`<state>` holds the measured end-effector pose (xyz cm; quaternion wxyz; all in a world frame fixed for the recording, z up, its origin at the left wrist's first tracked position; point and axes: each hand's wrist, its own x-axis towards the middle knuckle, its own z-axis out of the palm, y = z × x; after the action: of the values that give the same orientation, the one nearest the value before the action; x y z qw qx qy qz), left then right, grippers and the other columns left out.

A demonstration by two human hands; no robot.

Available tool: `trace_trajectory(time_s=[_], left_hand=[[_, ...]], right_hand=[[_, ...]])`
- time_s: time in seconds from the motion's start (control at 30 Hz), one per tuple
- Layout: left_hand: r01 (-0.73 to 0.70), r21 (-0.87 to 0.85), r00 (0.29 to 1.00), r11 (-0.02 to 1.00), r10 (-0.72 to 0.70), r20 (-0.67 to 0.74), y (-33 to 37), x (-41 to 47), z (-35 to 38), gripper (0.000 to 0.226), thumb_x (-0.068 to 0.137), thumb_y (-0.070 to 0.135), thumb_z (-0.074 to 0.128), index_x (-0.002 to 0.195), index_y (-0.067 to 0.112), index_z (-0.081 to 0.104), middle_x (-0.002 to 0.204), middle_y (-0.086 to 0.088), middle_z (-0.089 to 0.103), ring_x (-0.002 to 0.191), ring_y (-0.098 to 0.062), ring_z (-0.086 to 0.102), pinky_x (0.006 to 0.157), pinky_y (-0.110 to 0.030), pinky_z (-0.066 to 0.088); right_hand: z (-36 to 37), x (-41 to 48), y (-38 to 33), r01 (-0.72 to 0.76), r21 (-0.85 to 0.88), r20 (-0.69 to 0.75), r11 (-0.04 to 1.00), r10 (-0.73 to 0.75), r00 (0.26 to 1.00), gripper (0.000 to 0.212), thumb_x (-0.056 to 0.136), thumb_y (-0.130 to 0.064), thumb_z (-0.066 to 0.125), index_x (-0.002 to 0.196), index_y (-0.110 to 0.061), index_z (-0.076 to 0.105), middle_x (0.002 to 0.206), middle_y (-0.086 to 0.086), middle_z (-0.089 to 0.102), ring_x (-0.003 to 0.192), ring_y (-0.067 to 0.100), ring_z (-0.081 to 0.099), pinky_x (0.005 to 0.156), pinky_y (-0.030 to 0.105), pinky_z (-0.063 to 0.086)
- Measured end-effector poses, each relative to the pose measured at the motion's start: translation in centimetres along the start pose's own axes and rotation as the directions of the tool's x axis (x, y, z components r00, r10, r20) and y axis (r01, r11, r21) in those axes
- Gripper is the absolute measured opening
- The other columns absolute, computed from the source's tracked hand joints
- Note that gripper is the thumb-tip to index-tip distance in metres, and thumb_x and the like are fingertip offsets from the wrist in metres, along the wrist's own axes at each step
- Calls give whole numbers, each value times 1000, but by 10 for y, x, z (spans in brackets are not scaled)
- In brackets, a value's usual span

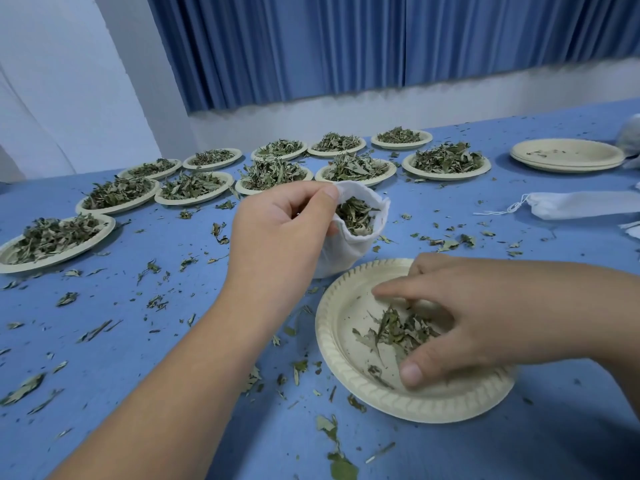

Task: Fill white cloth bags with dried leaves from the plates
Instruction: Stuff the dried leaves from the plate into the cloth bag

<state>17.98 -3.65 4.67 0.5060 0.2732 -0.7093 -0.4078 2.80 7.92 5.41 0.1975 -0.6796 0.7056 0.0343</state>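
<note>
Gathering the last scraps, the right hand [467,313] sits in the near plate [341,344], fingers and thumb curled in around a small clump of dried leaves [398,332]; this plate is almost bare, only crumbs beside the clump. Just beyond it the left hand [280,226] pinches the rim of a white cloth bag [349,237] between thumb and fingers, holding the mouth open and tilted toward the plate; leaves already show inside, up near the rim (so this bag looks close to full, by my judgement). Loose leaf bits [152,268] are strewn over the blue table [104,368] all round both hands, spillage that would need sweeping if nothing is to be wasted. To the right, well apart, a flat empty bag with its drawstring [575,204] lies waiting, and a stack of emptied plates [568,157] sits behind it. Farther back, two rough rows of heaped plates [194,187], about a dozen, remain untouched, so most of the work is left. Nothing blocks the short path from plate to bag. Behind the table hangs a blue curtain [346,43].
</note>
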Motion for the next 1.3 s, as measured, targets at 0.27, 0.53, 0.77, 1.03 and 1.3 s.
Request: trace_trajectory(time_s=[0.27, 0.53, 0.77, 1.03, 1.3], left_hand=[[-9, 4, 1000, 1000, 9, -11, -1, 0, 2, 23, 92, 21, 62, 73, 30, 73, 54, 8, 59, 42, -3, 39, 44, -16, 33], [-15, 0, 1000, 1000, 15, -6, -1, 0, 2, 25, 91, 23, 61, 72, 33, 74, 53, 10, 59, 43, -4, 39, 46, -20, 33], [-12, -3, 1000, 1000, 12, -9, 0, 0, 2, 27, 91, 22, 62, 72, 34, 75, 54, 10, 59, 42, -3, 39, 45, -18, 33], [-12, -9, 1000, 1000, 12, -2, 0, 0, 2, 28, 92, 19, 61, 71, 33, 75, 53, 9, 59, 40, -2, 40, 43, -15, 33], [-2, -9, 1000, 1000, 1, -10, 1, 0, 2, 26, 92, 19, 61, 73, 31, 74, 53, 8, 60, 40, -2, 38, 43, -16, 33]], right_hand=[[19, 8, -23, 73, -79, -36, 994, -76, 996, 64, 80, -70, 49, 136, -57, 22, 113, -23, 22, 102, 8, 46, 87, 35, 46], [20, 11, -24, 137, -51, -82, 989, -141, 987, 55, 86, -57, 55, 136, -54, 31, 113, -24, 28, 100, 2, 44, 85, 30, 43], [8, 2, -22, -5, 35, -181, 999, 11, 983, 54, 71, -76, 46, 119, -51, 41, 101, -29, 35, 75, -11, 40, 65, 14, 32], [31, 12, -43, -49, 24, -266, 998, 54, 962, 50, 78, -73, 45, 112, -36, 46, 103, -15, 39, 88, 7, 46, 60, 17, 32], [32, 17, -38, 65, -7, -311, 998, -64, 948, 22, 90, -44, 51, 111, -37, 55, 100, -17, 39, 86, 6, 50, 70, 22, 43]])
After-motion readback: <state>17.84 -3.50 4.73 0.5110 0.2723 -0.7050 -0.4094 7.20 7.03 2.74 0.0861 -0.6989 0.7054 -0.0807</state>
